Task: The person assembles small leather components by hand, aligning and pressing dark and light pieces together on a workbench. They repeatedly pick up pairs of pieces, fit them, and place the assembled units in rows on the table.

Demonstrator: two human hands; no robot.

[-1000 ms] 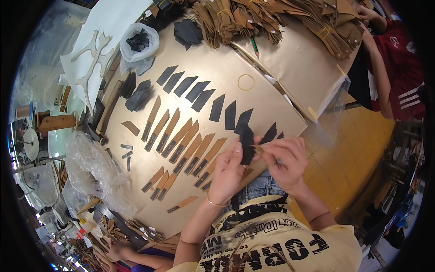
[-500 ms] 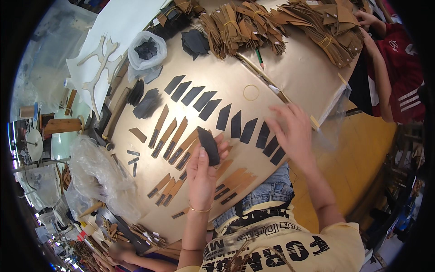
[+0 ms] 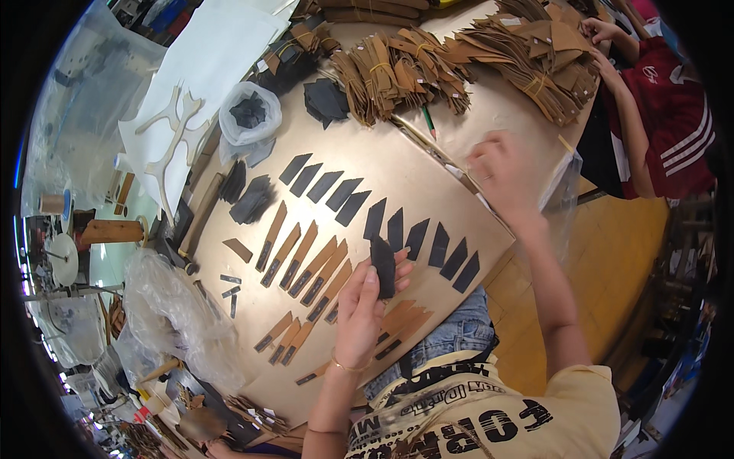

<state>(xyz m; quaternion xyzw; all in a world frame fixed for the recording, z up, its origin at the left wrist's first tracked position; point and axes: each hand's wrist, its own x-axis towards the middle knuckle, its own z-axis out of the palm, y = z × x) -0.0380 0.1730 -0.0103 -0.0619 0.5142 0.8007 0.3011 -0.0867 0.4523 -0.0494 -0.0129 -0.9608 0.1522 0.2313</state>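
In front of me my left hand (image 3: 358, 312) is closed on a small stack of black leather pieces (image 3: 383, 266), held between thumb and fingers above the table. My right hand (image 3: 501, 174) is raised over the strip along the table's joint; its fingers look curled and are blurred, so what they hold does not show. Cut black leather pieces (image 3: 438, 245) lie in a slanting row beyond and to the right of my left hand. Brown leather strips with dark ends (image 3: 300, 264) are spread on its left, several more by my waist.
Bundles of brown leather pieces (image 3: 380, 73) lie along the far side. A plastic bag of black pieces (image 3: 248, 115) stands at the far left, with a green pencil (image 3: 430, 122) farther right. Crumpled clear plastic (image 3: 172, 306) lies left. A person in dark red (image 3: 673, 122) works at right.
The rubber band that lay on the table no longer shows there. My right hand went from spread fingers over the black row to a curled shape farther away. The left hand's stack shifted slightly right.
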